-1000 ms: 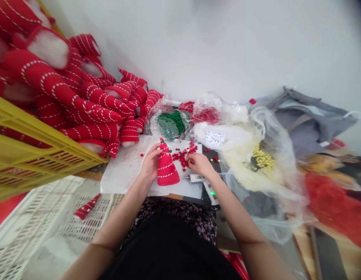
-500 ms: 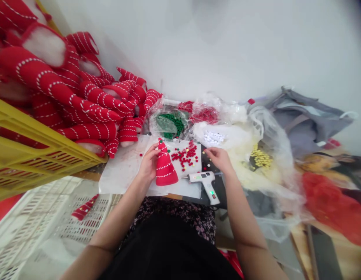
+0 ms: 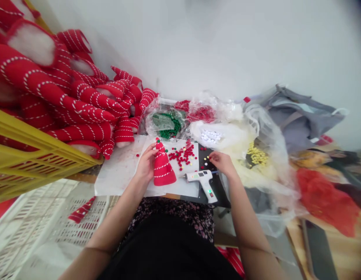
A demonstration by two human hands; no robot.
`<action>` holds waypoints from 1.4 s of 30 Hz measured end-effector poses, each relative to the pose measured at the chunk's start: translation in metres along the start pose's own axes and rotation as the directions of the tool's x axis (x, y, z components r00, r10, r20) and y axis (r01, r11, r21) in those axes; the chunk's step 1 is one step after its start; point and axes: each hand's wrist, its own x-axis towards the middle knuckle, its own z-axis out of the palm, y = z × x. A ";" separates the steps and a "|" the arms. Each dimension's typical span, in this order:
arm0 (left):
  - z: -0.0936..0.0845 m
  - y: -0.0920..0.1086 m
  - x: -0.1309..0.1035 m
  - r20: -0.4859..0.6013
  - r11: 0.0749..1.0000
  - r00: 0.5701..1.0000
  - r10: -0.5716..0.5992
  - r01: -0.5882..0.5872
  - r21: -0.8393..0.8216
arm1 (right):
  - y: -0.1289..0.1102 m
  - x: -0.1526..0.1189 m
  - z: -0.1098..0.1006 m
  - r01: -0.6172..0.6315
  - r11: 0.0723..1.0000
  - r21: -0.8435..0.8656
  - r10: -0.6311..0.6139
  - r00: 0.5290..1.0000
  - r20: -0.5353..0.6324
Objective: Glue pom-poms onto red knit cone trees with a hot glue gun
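Red fabric cone with white stripes (image 3: 163, 171): tip toward 12 o'clock, gripped by left hand (image 3: 145, 161).
Right hand (image 3: 222, 161): at 2 o'clock from white glue gun (image 3: 200, 177), seems selecting small balls; this calls for fine pinch.
Hidden: right fingertips' contact; I cannot tell their grip.

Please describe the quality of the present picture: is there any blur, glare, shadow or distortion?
Head view: wide-angle stretching and softness toward the edges, as on the yellow crate; dark upper-right corner; soft grey patch high on the wall; small glints on the clear bags; glue gun readable, but detail at the right hand's fingertips unclear.
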 end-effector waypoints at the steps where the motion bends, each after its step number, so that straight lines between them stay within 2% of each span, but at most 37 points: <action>1: 0.000 0.000 0.000 -0.001 1.000 1.000 0.001 -0.001 0.003 | 0.002 0.000 -0.001 -0.001 1.000 0.025 0.002 1.000 -0.019; 6: 0.000 0.000 0.000 0.021 1.000 1.000 0.001 -0.002 0.026 | 0.001 -0.002 -0.009 -0.001 0.993 0.118 0.016 0.992 -0.127; 11: 0.004 0.004 -0.002 0.007 1.000 1.000 -0.007 0.007 0.004 | -0.007 -0.003 -0.016 0.048 0.975 0.219 -0.035 0.997 -0.065; 14: 0.006 0.004 -0.004 -0.003 1.000 1.000 -0.005 0.005 -0.010 | -0.008 0.002 -0.017 0.057 0.984 0.171 -0.057 0.998 -0.002; 20: 0.004 0.003 -0.004 0.022 1.000 1.000 -0.001 0.001 -0.001 | -0.013 0.006 -0.005 0.058 0.997 0.056 -0.060 0.998 0.025; 28: 0.007 0.003 -0.006 -0.007 1.000 1.000 -0.004 0.004 -0.025 | -0.037 0.008 0.015 0.132 0.987 -0.088 -0.125 0.988 0.085; 36: 0.004 0.003 -0.006 0.018 1.000 1.000 0.006 -0.006 -0.013 | -0.051 0.022 0.026 0.147 0.984 -0.096 -0.137 0.985 0.107; 42: -0.002 0.004 -0.004 0.037 0.999 0.999 -0.005 0.006 -0.036 | -0.046 0.022 0.017 0.072 0.997 0.002 -0.072 0.997 0.029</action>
